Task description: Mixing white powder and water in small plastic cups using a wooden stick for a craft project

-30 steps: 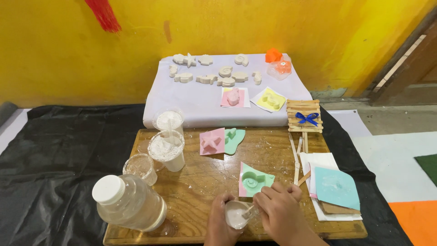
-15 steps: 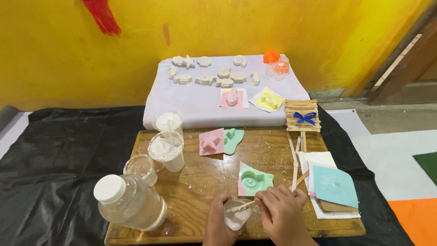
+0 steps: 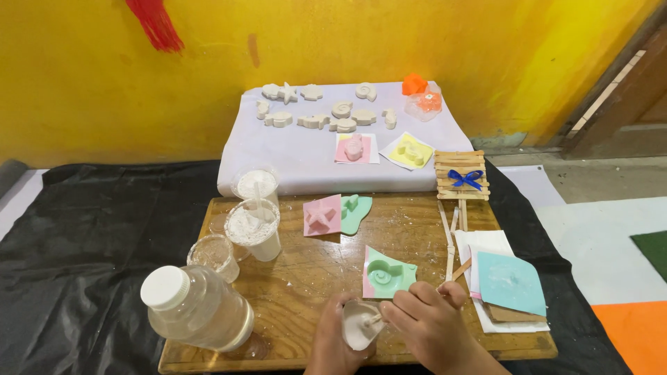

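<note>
My left hand (image 3: 332, 345) grips a small clear plastic cup (image 3: 359, 325) of white paste at the near edge of the wooden board (image 3: 306, 271). My right hand (image 3: 431, 326) holds a wooden stick (image 3: 373, 320) whose tip is dipped in the paste. Just beyond the cup lies a green shell-shaped mould (image 3: 388, 273) on a pink sheet. A pink star mould (image 3: 322, 215) and a green mould (image 3: 355, 210) sit further back on the board.
Left on the board stand a capped clear bottle (image 3: 198, 309), an empty cup (image 3: 213, 255) and two cups of white powder (image 3: 256, 226). Loose sticks and a teal sheet (image 3: 511, 281) lie right. Cast white figures (image 3: 326, 114) rest on a white-covered stand behind, before a yellow wall.
Both hands and the cup stay at the near board edge; the right hand has shifted slightly with the stick in the paste. The view has drifted a little.
</note>
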